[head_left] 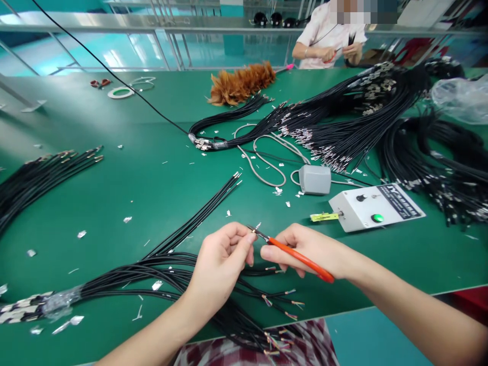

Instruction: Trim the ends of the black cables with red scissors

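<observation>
Orange-red cutters sit clamped in the right grip; the left grip pinches a cable end over the near-middle bench. A light squeeze should avoid overcutting.

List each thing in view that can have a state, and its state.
Left hand: pinching a cable end
Right hand: holding cutters
Cutters: tips at the cable end, opening unclear
Green button: seemingly lit
Near cable bundle: wrapped at left, ends fanned
Clear plastic: crumpled
Tape roll: lying flat
</observation>
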The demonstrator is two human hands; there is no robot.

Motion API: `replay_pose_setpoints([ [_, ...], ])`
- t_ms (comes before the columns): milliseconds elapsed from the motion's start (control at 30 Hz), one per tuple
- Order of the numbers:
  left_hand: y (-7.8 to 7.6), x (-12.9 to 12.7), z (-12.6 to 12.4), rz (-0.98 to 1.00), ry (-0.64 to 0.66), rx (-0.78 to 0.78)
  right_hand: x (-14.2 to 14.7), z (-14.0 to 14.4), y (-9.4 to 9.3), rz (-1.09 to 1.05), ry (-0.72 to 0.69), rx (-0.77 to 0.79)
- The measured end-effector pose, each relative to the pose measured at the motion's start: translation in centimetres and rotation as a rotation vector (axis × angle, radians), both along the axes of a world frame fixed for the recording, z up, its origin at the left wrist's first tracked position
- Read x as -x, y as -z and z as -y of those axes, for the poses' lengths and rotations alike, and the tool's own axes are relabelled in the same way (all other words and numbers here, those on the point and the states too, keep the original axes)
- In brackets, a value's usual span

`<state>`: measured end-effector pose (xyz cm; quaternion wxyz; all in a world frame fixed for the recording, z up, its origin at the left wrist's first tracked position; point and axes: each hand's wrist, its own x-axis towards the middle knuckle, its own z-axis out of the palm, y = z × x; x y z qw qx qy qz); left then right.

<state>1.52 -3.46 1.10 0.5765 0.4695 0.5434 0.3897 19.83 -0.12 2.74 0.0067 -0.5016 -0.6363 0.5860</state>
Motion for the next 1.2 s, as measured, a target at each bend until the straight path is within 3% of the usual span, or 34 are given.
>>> replay_pose_setpoints([
  [433, 0.7, -0.1, 0.4, 0.029, -0.030, -0.018, 0.4, 0.2, 0.9, -0.078, 0.020, 0.066],
  [600, 0.1, 0.3, 0.1, 0.093, -0.102, 0.056, -0.3, 1.3, 1.6, -0.057, 0.064, 0.113],
  [700, -0.5, 0.6, -0.1, 0.084, -0.058, 0.061, -1.4, 1.7, 1.8, -0.052, 0.116, 0.124],
  [833, -0.8, 0.5, 0.1, -0.025, 0.105, 0.036, -2.0, 1.0, 0.7, -0.242, 0.259, -0.084],
  [900, -0.5, 0.4, 0.4, -0.098, 0.178, -0.015, -1.8, 0.5, -0.1, -0.339, 0.258, -0.199],
  [1000, -0.1, 0.4, 0.9, -0.199, 0.285, -0.057, -1.2, 0.0, -1.1, -0.389, 0.147, -0.296],
  [1200, 0.2, 0.5, 1.3, -0.324, 0.405, -0.109, -0.5, -0.1, -2.2, -0.117, -0.166, -0.637],
])
